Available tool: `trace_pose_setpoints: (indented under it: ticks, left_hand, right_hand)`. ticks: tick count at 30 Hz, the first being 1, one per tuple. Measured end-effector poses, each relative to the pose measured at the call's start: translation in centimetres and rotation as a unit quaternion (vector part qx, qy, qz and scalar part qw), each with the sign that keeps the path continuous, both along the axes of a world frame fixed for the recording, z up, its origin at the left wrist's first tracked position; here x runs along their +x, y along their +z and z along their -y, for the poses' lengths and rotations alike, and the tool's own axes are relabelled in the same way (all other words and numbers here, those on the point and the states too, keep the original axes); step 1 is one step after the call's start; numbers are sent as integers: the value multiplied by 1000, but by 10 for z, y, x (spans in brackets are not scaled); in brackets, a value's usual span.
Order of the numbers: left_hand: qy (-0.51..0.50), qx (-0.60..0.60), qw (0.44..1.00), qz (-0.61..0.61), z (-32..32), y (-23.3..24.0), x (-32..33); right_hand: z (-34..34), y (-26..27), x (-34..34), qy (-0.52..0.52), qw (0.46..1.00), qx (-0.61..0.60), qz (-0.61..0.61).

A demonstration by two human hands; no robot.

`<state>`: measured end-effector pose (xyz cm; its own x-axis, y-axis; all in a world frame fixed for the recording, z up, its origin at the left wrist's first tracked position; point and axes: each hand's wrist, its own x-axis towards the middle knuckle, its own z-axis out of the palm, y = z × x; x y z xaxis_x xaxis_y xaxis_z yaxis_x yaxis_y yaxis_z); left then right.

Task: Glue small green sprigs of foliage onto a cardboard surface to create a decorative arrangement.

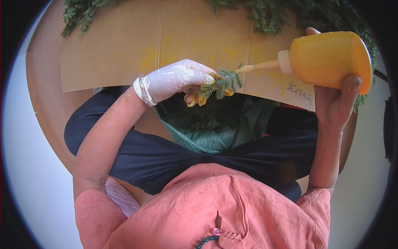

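My left hand (pixel 177 81), in a white glove with yellow-stained fingertips, pinches a small green artificial fir sprig (pixel 222 84). My bare right hand (pixel 335 99) grips a large yellow plastic squeeze bottle (pixel 329 59), tilted on its side. Its long tapered nozzle (pixel 261 66) points left, and the tip meets the upper end of the sprig or lies just in front of it; which one I cannot tell. Part of the sprig's stem is hidden by my gloved fingers.
A cardboard sheet (pixel 118 56) with yellow specks and handwriting lies on the table. Fir branches (pixel 264 15) are heaped along its far edge, with another bunch (pixel 80 14) at the far left. Between my legs (pixel 149 152) hangs a green woven sack (pixel 199 140) with dark greenery inside.
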<state>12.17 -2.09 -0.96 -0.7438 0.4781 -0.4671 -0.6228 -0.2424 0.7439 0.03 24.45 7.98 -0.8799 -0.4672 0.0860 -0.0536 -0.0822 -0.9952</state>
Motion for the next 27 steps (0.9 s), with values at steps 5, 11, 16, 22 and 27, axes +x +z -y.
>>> trace_pose_setpoints:
  ticks: [5, 11, 16, 22, 27]
  left_hand:
    - [2, -26, 1000, -8, -1, 3, 0]
    - [1, -43, 999, -8, 0, 0, 0]
    - [-17, -68, 997, -25, -1, 1, -1]
    - [-29, -95, 995, -30, -3, 8, -4]
    - [-31, -97, 994, -35, -4, 9, -4]
  right_hand:
    - [-8, -5, -4, -32, 999, 2, -21]
    - [-13, -7, -8, -40, 998, -21, -41]
    - [-12, -3, -7, -62, 995, -67, -27]
    - [-5, 3, 0, -29, 997, -67, -19]
    - [-6, 0, 2, -23, 998, -61, -10]
